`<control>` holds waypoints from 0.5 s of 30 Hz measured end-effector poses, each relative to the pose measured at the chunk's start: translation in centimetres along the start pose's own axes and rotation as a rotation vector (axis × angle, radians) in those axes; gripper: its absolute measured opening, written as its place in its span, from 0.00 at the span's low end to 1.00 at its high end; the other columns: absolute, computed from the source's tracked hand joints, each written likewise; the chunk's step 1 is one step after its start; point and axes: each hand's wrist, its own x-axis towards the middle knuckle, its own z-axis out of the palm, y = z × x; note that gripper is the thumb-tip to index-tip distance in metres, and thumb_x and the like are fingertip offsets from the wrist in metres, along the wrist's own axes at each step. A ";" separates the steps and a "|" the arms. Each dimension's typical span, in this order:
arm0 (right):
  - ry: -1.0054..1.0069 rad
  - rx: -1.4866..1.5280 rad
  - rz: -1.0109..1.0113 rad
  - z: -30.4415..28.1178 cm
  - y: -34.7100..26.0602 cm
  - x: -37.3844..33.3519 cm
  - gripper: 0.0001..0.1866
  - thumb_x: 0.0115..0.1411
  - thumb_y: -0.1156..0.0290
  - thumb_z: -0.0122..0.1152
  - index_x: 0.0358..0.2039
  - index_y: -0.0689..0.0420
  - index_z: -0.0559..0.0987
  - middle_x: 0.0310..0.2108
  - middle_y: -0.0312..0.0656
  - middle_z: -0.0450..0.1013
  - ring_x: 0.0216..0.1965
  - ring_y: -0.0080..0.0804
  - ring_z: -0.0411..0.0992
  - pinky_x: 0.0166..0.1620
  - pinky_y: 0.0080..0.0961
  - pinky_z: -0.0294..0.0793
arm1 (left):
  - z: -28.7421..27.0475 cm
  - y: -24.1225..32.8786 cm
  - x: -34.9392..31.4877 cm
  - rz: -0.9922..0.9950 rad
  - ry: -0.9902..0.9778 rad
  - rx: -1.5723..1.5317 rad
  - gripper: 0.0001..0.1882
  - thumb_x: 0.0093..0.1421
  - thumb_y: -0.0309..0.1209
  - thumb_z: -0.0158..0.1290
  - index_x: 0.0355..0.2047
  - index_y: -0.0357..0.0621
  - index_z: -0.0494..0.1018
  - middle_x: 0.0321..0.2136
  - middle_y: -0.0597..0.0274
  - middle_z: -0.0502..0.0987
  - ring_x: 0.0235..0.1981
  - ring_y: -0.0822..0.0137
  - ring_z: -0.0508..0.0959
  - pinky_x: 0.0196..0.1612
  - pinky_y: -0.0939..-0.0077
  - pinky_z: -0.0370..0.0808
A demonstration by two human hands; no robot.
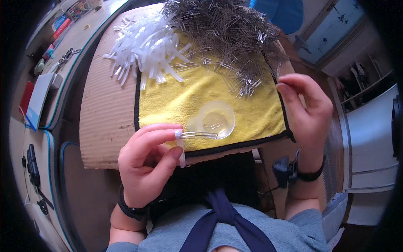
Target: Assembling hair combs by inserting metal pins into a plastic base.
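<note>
My left hand is closed on a white plastic strip, pinched near the front edge of the yellow cloth. A few thin metal pins stick out to the right from the strip's upper end, over a round clear plastic dish. More small pins seem to lie in that dish. My right hand is raised at the cloth's right edge, beside a big heap of metal pins. Its thumb and forefinger are pressed together; whether a pin is between them I cannot make out.
A pile of white plastic strips lies at the back left, touching the pin heap. Cloth and piles rest on a cardboard sheet. Along the left runs a desk with assorted items. A blue object stands behind the heap.
</note>
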 end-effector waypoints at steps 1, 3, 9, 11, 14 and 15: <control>0.001 -0.007 -0.002 0.0 0.3 0.8 0.04 0.50 0.77 0.59 0.29 0.60 0.77 0.26 0.40 0.73 0.28 0.27 0.72 0.34 0.20 0.69 | 0.0 0.0 -0.1 -0.014 -0.005 0.010 0.13 0.50 0.12 0.48 0.37 0.32 0.71 0.40 0.53 0.71 0.26 0.76 0.75 0.25 0.89 0.72; -0.190 -0.215 -0.184 0.1 0.8 2.0 0.04 0.47 0.77 0.60 0.26 0.60 0.77 0.26 0.44 0.73 0.28 0.36 0.71 0.35 0.26 0.69 | 0.0 -0.1 -0.2 -0.012 -0.011 0.026 0.13 0.50 0.12 0.48 0.37 0.32 0.71 0.39 0.53 0.72 0.25 0.76 0.75 0.25 0.90 0.71; -0.434 -0.378 -0.432 4.7 0.9 4.7 0.06 0.43 0.74 0.61 0.25 0.59 0.78 0.28 0.47 0.73 0.33 0.42 0.71 0.39 0.32 0.70 | -0.1 -0.3 -0.3 -0.018 -0.020 0.066 0.12 0.49 0.12 0.49 0.35 0.33 0.72 0.40 0.51 0.73 0.23 0.79 0.75 0.23 0.91 0.69; -0.510 -0.416 -0.402 5.4 1.0 5.0 0.06 0.43 0.74 0.61 0.25 0.59 0.78 0.28 0.47 0.73 0.34 0.43 0.71 0.40 0.33 0.70 | -0.2 -0.3 -0.2 -0.030 -0.018 0.055 0.12 0.49 0.12 0.49 0.35 0.33 0.72 0.41 0.50 0.73 0.23 0.80 0.74 0.23 0.91 0.69; -0.553 -0.405 -0.371 5.5 1.1 4.9 0.08 0.42 0.75 0.62 0.27 0.60 0.77 0.27 0.46 0.72 0.33 0.41 0.71 0.39 0.32 0.70 | -0.3 0.0 -0.7 -0.039 -0.038 0.087 0.12 0.48 0.12 0.50 0.34 0.35 0.73 0.44 0.47 0.72 0.22 0.82 0.73 0.22 0.92 0.68; -0.510 -0.375 -0.361 5.5 1.1 5.0 0.10 0.42 0.76 0.62 0.28 0.61 0.77 0.26 0.44 0.72 0.32 0.39 0.70 0.38 0.30 0.69 | -0.5 0.0 -0.6 -0.031 -0.062 0.101 0.12 0.48 0.13 0.50 0.34 0.35 0.73 0.45 0.46 0.71 0.21 0.83 0.72 0.22 0.93 0.67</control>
